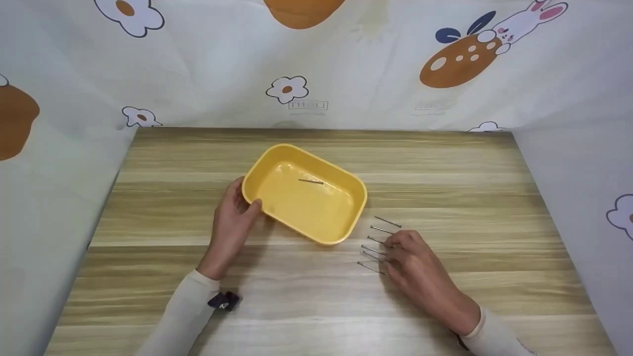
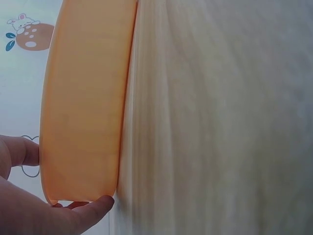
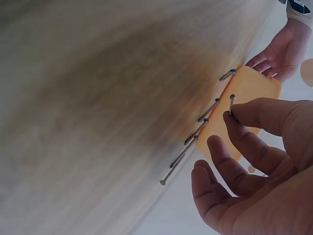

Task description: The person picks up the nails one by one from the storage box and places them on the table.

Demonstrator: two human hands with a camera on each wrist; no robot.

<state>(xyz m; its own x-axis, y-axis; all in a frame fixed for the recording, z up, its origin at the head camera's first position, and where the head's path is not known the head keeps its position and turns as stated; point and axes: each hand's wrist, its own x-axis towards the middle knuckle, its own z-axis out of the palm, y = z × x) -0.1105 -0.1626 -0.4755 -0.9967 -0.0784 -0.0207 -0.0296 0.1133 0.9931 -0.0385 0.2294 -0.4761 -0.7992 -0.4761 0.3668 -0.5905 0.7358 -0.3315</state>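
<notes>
A yellow plastic tray [image 1: 306, 212] stands on the table, turned slightly, with one nail [image 1: 311, 181] lying inside it. My left hand [image 1: 232, 222] grips the tray's left corner, thumb at the rim and fingers along the outer wall. In the left wrist view the tray's side wall [image 2: 88, 103] fills much of the frame. To the right of the tray, my right hand [image 1: 415, 267] is low over a row of several nails [image 1: 372, 267]. The right wrist view shows its thumb and index finger pinching a nail [image 3: 232, 102] by the shaft, head up.
The wood-grain table [image 1: 173, 163] is bordered by pale walls of printed cloth [image 1: 207, 64] at the back and both sides. One nail [image 1: 387, 221] of the row lies farthest back, close to the tray's right end.
</notes>
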